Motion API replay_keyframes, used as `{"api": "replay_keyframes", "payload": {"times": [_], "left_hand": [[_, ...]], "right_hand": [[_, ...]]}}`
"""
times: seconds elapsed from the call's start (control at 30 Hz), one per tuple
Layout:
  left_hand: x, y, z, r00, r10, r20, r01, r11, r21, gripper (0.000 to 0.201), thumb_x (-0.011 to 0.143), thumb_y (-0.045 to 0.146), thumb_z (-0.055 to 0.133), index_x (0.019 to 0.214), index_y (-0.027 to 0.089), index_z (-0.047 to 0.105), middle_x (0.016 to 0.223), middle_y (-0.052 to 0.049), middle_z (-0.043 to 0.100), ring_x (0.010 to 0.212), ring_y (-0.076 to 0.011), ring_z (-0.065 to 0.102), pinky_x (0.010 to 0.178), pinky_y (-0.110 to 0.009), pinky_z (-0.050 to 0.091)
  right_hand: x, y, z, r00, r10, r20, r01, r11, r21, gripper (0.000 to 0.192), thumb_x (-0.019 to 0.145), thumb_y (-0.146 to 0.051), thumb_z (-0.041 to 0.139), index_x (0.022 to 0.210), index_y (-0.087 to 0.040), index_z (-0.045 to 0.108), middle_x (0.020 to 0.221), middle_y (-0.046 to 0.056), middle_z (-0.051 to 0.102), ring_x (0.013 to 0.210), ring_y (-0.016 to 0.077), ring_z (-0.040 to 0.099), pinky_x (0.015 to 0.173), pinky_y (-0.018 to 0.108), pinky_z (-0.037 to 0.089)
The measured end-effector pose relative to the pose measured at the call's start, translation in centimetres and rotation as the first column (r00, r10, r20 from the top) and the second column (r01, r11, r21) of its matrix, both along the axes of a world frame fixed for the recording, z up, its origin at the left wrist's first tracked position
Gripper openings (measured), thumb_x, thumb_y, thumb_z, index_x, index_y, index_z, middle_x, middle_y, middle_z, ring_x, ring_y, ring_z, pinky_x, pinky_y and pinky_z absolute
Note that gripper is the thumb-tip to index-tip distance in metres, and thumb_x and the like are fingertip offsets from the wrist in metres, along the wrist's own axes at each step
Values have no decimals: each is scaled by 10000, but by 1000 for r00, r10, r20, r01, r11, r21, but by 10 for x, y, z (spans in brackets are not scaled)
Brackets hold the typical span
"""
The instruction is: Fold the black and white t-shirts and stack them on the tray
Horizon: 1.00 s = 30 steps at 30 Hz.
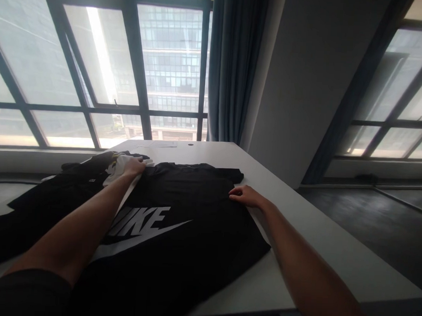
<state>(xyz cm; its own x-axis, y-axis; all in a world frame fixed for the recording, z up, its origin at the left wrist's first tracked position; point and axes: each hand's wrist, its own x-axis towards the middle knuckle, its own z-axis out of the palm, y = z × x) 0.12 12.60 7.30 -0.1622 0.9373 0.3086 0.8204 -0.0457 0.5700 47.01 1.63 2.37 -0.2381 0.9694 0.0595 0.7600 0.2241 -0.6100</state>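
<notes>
A black T-shirt (207,224) with a large grey NIKE print and swoosh lies spread on the white table, collar toward the window. At its left shoulder, my left hand (135,165) is closed on the edge of the fabric, with the fingertips partly hidden. My right hand (247,196) pinches the shirt's right edge just below the sleeve. Behind and beside my left hand lies a pile of dark clothes (78,179) with a white garment (114,170) in it. My left forearm covers part of the print.
The white table (320,239) reaches toward the window, with a round cable hole (190,144) and a sheet of paper (158,144) at its far end. A blue-grey curtain (233,69) hangs beside a wall column (307,78). Dark floor (377,223) shows on the right.
</notes>
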Motion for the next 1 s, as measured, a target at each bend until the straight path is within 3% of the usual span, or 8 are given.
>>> {"api": "replay_keyframes", "payload": {"times": [0.13,0.27,0.4,0.53,0.63,0.83,0.93,1.0], "left_hand": [[74,9,2,979,-163,-122,175,980,95,415,823,369,648,1202,204,687,1296,-81,657,1275,-294,540,1093,-377,384],[129,4,-14,844,-516,-149,505,857,-108,451,747,444,718,1152,246,727,1161,-33,729,1168,-297,620,1029,-324,438],[146,0,-35,746,-658,-97,629,746,-220,438,725,474,727,1118,280,745,1130,13,741,1114,-284,650,1015,-309,455],[142,8,-42,709,-696,-113,668,715,-208,499,727,452,726,1191,268,710,1282,-7,669,1243,-278,571,1110,-327,375],[128,20,-40,729,-675,-115,648,734,-205,581,789,424,668,1333,230,611,1374,-45,603,1258,-270,559,1090,-330,396],[77,43,-47,833,-425,-353,359,902,-239,603,865,449,558,1412,200,520,1445,-100,529,1307,-273,512,1083,-323,388],[56,46,-63,832,-374,-409,269,918,-291,743,879,557,493,1501,164,388,1537,-141,394,1398,-286,396,1127,-349,326],[49,45,-74,828,-374,-418,228,906,-358,792,896,634,397,1539,180,308,1577,-132,311,1447,-295,302,1161,-426,262]], "right_hand": [[-1,-2,2,1000,-6,23,6,1000,-14,286,805,-348,721,1039,-187,754,1066,75,735,1002,235,673,918,318,520],[-1,-3,2,999,-6,31,6,1000,-17,286,830,-323,692,1074,-181,741,1093,74,729,1027,223,669,929,303,512],[0,-3,3,1000,-3,29,4,1000,-22,289,836,-319,686,1084,-178,738,1095,74,729,1024,221,672,928,301,508],[-1,-4,4,1000,0,28,1,999,-37,286,847,-305,677,1095,-173,733,1111,77,723,1039,220,665,935,297,502],[-2,-4,5,1000,-10,24,11,999,-45,289,855,-302,669,1102,-167,730,1120,80,719,1032,219,665,931,295,502],[-4,-7,7,999,-14,39,16,998,-60,307,859,-314,659,1123,-170,723,1135,82,712,1047,222,655,931,299,499],[-5,-8,6,996,0,95,3,1000,-30,334,845,-338,668,1135,-180,718,1182,88,687,1084,233,638,960,316,489],[-6,-7,4,986,16,168,-21,999,26,363,820,-354,693,1134,-174,718,1240,103,650,1142,251,603,1005,335,461]]}}
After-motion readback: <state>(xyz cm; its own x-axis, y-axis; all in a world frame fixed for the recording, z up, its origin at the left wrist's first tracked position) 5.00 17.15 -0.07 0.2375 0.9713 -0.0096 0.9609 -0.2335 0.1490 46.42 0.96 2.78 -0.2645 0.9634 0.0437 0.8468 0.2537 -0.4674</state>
